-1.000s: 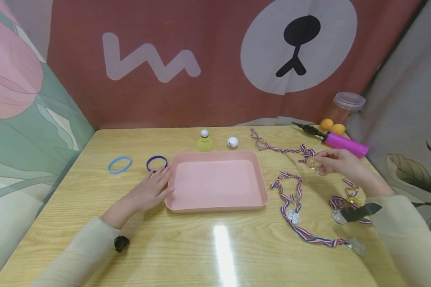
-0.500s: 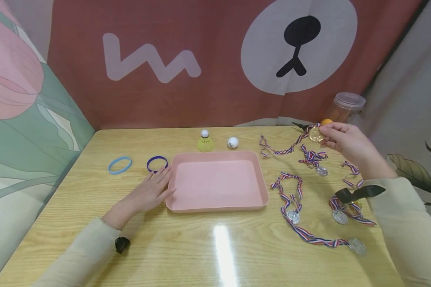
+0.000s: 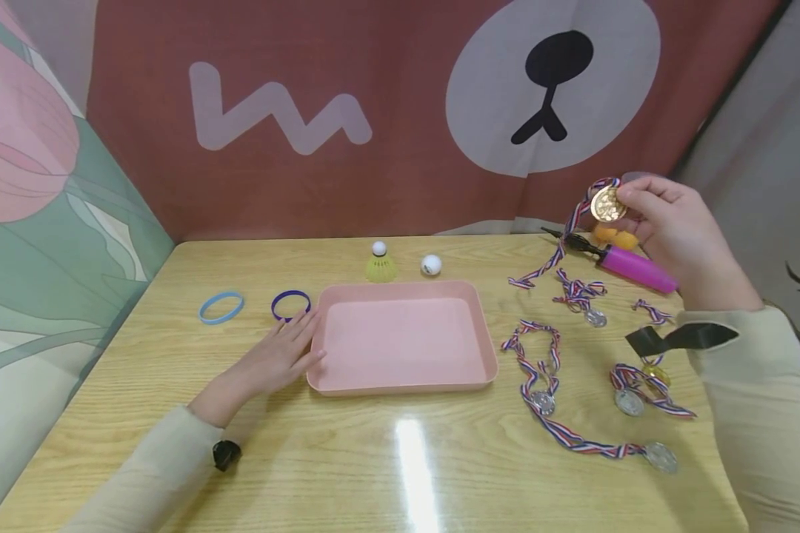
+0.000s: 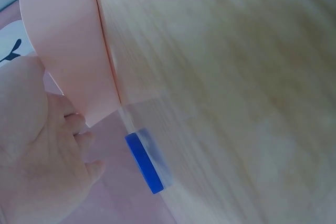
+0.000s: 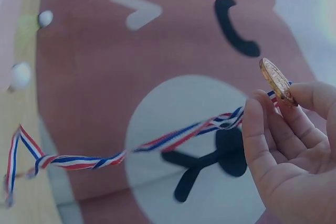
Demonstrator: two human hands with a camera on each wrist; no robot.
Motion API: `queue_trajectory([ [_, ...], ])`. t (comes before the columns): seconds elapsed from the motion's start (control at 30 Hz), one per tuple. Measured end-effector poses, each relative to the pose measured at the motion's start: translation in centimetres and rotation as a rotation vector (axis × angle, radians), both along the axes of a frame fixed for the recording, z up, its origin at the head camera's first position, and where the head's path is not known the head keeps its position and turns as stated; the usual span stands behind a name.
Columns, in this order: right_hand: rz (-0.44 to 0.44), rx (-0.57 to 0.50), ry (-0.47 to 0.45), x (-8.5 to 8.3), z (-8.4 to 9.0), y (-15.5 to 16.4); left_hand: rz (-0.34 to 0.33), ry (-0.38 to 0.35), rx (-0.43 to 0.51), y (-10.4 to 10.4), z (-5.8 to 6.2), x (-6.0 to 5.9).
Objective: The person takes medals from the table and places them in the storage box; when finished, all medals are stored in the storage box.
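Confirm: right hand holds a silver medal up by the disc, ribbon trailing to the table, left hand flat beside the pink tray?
Not quite: the medal is gold, not silver. The head view shows its gold disc pinched in the right hand, and the right wrist view agrees. The rest holds: the ribbon trails to the table, and the left hand lies flat beside the pink tray.

The tray sits mid-table, with two bands to its left and a shuttlecock and ball behind it. Medals lie to its right, a pump behind them. The left hand rests at the tray's left edge; the right hand is raised above the pump.
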State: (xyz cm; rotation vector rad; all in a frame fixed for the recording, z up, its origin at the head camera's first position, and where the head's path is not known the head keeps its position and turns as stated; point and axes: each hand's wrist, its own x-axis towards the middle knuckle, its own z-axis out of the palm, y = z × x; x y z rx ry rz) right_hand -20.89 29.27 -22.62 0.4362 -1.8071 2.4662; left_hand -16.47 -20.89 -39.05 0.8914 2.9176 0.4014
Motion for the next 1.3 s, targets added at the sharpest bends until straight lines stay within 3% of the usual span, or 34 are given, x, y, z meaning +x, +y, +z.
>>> queue_trajectory([
  [0.13,-0.024,-0.043,-0.001,0.6,1.4,-0.7,0.006,-0.007,0.002,0.0,0.1,0.0],
  [0.33,0.060,-0.131,0.058,1.7,2.9,-2.4,0.000,0.003,0.015,0.0,0.2,0.1],
  [0.6,0.129,-0.034,0.172,3.9,4.7,-6.0,0.000,-0.002,0.008,-0.1,0.3,0.2],
  [0.8,0.270,-0.064,0.222,4.4,5.4,-8.9,0.006,-0.004,0.004,-0.2,0.3,0.1],
  [1.0,0.264,0.088,0.291,4.7,5.3,-12.1,0.011,-0.010,-0.012,-0.1,0.2,0.0],
  [1.13,0.280,0.176,0.272,4.6,4.7,-14.0,0.009,-0.012,-0.015,-0.1,0.1,-0.1],
  [1.3,0.359,0.282,0.268,4.4,3.7,-16.1,0.003,0.001,-0.011,0.2,0.2,-0.2],
])
